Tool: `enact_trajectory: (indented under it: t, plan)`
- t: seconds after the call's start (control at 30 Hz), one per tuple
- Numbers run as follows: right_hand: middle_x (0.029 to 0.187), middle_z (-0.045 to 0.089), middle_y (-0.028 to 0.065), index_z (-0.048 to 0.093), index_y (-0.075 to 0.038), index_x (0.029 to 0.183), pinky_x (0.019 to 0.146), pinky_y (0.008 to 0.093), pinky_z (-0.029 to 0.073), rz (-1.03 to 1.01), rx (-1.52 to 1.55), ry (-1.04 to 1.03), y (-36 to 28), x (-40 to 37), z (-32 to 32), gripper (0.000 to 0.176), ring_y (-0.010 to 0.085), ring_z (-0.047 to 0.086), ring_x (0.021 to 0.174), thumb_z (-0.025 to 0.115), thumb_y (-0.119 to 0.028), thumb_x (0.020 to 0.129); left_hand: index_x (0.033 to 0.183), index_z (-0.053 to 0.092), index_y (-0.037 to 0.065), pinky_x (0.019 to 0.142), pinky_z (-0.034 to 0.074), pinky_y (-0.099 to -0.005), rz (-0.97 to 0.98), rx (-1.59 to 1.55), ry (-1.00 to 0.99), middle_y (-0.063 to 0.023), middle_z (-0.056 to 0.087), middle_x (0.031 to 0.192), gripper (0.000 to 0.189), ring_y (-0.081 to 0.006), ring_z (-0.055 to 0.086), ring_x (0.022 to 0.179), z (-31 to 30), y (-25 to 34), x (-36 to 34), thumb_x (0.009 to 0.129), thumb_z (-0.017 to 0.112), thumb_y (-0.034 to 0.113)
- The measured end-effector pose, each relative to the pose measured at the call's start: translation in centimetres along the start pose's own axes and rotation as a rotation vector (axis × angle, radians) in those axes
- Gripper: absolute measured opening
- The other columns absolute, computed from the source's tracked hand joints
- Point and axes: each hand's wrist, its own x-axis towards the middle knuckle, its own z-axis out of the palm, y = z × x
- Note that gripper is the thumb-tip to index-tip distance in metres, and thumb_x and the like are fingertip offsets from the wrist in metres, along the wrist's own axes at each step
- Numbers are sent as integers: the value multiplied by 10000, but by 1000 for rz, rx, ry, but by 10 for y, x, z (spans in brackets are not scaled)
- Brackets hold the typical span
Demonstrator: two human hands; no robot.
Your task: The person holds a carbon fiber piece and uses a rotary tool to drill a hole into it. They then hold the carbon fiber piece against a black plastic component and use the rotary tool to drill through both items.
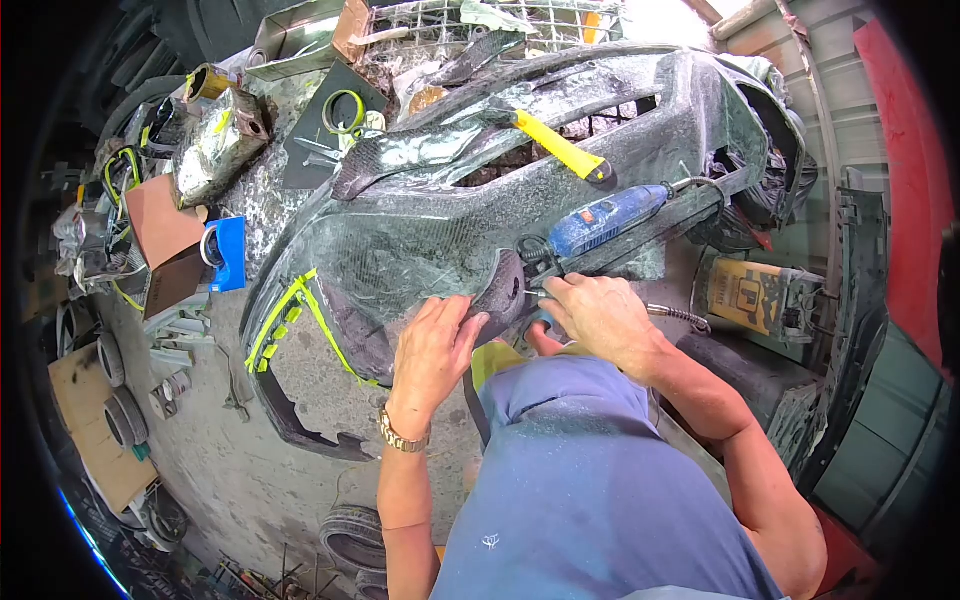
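Observation:
My left hand grips the edge of a small dark curved piece with a hole in it, thumb and fingers pressed against it. Pinched in my right hand is a rotary tool handpiece, mostly hidden by the fingers; its thin bit points left, right at the piece. A flexible shaft shows beyond that hand. Behind the hands lies a large dusty car bumper, with a blue rotary tool resting on it. Farther up, a yellow-handled tool lies across the bumper.
Green tape lines the bumper's left edge. To the left stand a blue tape dispenser, an open cardboard box and a green tape roll. A yellow-and-black box sits at right. Tyres lie on the floor below.

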Motion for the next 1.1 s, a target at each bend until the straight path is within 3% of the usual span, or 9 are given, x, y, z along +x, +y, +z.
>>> enact_trajectory:
  t: [0.27,0.37,0.43,0.87,0.93,1.1]
  plan:
    - [839,668,164,610,-26,950,643,437,553,4,31,-2,-2,-3,-3,260,345,686,742,553,-279,964,892,592,-9,611,436,-412,-5,13,4,-135,555,733,192,-317,524,681,-1,-1,0,846,725,120]
    - [835,666,163,611,-27,950,649,441,551,6,37,25,0,-4,0,261,346,685,749,555,-281,963,959,582,20,638,468,-427,-16,48,-64,-139,580,786,191,-333,579,757,-2,-1,0,878,691,155]
    - [838,667,159,613,-32,951,663,443,550,10,46,13,1,-4,-1,257,346,685,756,559,-284,960,898,596,-11,599,438,-407,-24,22,-6,-132,554,730,198,-313,526,668,0,0,0,844,732,122]
    - [865,677,150,615,-42,971,680,446,549,31,74,6,0,-4,4,261,343,686,778,557,-295,958,935,578,18,636,464,-430,-30,50,-57,-144,571,766,189,-343,569,741,-3,0,2,870,701,147]
    - [870,681,152,617,-41,975,681,447,549,8,74,23,-2,-5,4,266,346,686,786,558,-300,957,902,595,-7,588,429,-406,7,20,4,-131,531,714,196,-305,516,655,-1,-1,3,851,728,128]
    - [861,681,153,625,-42,961,672,450,549,17,98,36,-1,-3,4,267,346,687,780,558,-300,956,904,594,-10,601,434,-410,-1,22,-6,-136,543,723,197,-314,523,667,-1,-3,2,850,726,125]
